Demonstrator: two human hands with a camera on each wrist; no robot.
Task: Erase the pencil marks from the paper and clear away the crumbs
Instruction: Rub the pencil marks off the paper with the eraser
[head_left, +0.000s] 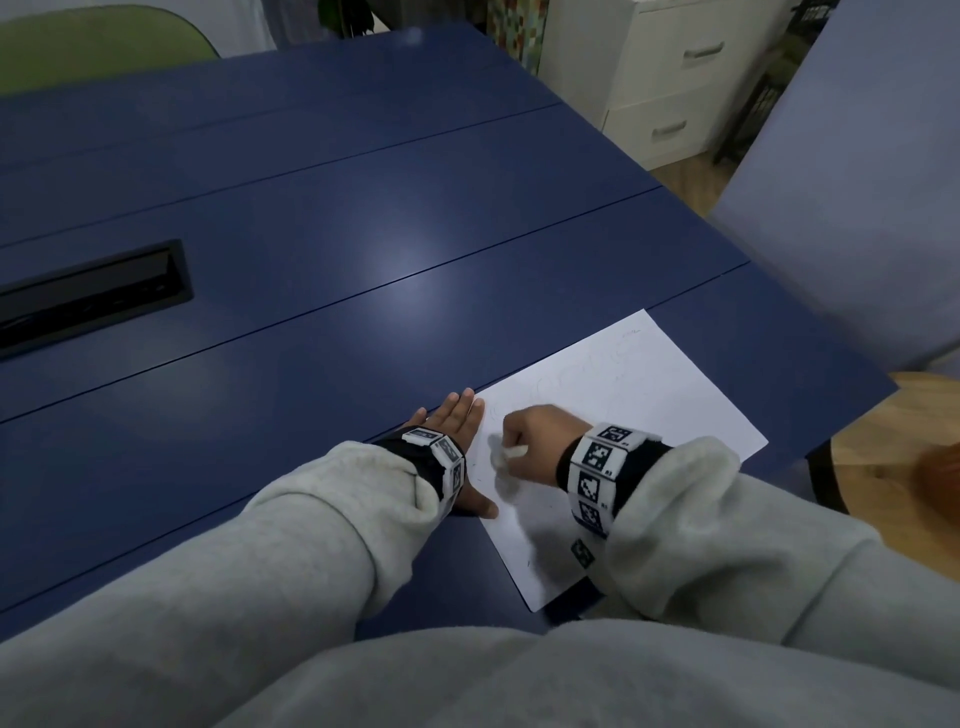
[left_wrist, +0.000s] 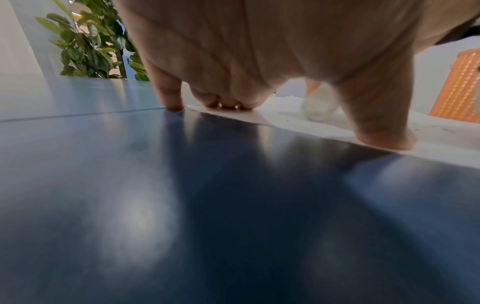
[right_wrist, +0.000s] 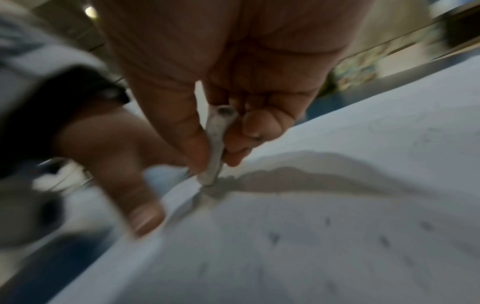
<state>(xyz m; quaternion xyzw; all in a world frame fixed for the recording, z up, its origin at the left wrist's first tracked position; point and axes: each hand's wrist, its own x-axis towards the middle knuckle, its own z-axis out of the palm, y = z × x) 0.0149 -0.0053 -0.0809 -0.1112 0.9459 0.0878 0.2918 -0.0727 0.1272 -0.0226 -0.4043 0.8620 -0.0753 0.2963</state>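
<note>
White rectangular paper sheet (head_left: 623, 410) lies on the blue tabletop (head_left: 311, 234). Left hand (head_left: 457, 426) presses its left edge with straight fingers. Right hand (head_left: 535, 441) pinches a small white eraser (right_wrist: 217, 148) against it.

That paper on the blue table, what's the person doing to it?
A person is rubbing pencil marks off the white sheet of paper on the blue table. Their right hand pinches a small white eraser, its tip pressed to the sheet near the left edge. Their left hand lies flat, fingertips and thumb pinning that edge down. Faint scribbles remain farther up the sheet, and dark crumbs dot it.
</note>
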